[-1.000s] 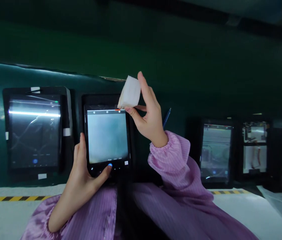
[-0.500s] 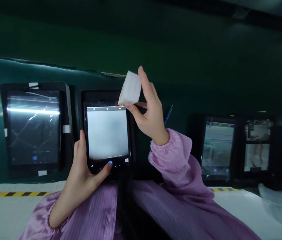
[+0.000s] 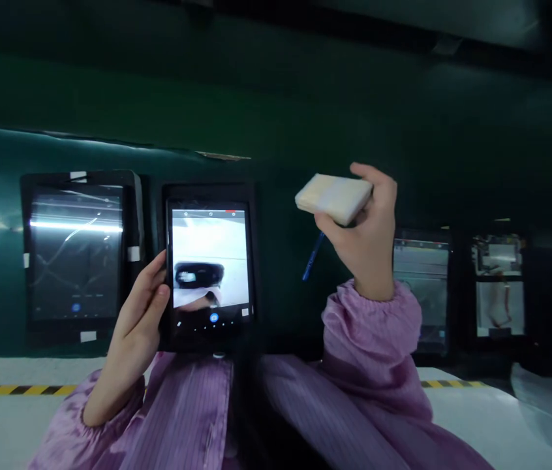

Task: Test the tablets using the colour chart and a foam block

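A black tablet (image 3: 210,260) with a lit camera screen lies in front of me inside a dark surround (image 3: 251,196). My left hand (image 3: 141,316) grips its left edge, fingers along the side and thumb bent close to the screen. To the right, my right hand (image 3: 367,225) is raised above the dark green bench, pinching a white and cream block (image 3: 335,197) by its right end. The block is tilted, with its broad face showing. What it is made of I cannot tell. A blue pen (image 3: 313,256) lies below the block, partly hidden by my thumb.
Left of my tablet lies another tablet (image 3: 77,261), dim-screened, in a black holder with white tape pieces. Further right are a tablet (image 3: 423,287) and an opened device (image 3: 500,287) with its insides showing. Yellow-black striped tape (image 3: 21,390) runs along the near edge.
My right hand has carried the block rightward, away from the tablet's top corner, and turned it. My left thumb has come off the screen button. The screen now shows a scene instead of a pale blur.
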Tool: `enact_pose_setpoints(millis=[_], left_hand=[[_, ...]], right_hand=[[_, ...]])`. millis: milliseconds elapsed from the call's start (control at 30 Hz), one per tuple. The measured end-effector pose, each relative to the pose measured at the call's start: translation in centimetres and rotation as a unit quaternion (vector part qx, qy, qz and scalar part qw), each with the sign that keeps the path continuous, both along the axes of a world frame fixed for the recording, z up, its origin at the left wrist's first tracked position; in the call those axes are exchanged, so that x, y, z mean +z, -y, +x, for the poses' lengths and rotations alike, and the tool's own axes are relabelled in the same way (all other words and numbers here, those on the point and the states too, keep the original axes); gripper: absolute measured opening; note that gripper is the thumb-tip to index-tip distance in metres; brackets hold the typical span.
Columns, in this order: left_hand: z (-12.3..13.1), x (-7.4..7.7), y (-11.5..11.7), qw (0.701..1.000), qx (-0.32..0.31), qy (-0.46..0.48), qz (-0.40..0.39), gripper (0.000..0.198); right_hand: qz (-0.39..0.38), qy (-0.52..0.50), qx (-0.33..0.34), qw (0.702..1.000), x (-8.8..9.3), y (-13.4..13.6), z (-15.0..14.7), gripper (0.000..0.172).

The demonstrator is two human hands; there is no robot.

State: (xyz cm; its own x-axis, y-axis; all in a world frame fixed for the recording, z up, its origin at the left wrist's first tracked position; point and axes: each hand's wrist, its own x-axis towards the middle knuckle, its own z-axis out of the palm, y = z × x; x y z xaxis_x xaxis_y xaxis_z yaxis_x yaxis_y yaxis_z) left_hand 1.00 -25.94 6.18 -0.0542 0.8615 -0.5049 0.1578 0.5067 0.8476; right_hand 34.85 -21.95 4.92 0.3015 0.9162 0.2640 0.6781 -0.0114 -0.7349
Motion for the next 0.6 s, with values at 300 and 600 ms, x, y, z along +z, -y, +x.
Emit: enact_pose_setpoints(millis=[300,600], left_hand=[[0.1,-1.6,-0.7,0.990,-0.036,-0.002,0.140,0.050],[-0.7,-1.5,-0.4,0.964,-0.087,-0.048,0.245,0.052]], right_hand=[[-0.168,0.188,-0.041,0.967,0.5,1.0,1.0,0.057],[0.038,-0.082,-0.027,0.996,2.8,0.0,-0.6,0.075]])
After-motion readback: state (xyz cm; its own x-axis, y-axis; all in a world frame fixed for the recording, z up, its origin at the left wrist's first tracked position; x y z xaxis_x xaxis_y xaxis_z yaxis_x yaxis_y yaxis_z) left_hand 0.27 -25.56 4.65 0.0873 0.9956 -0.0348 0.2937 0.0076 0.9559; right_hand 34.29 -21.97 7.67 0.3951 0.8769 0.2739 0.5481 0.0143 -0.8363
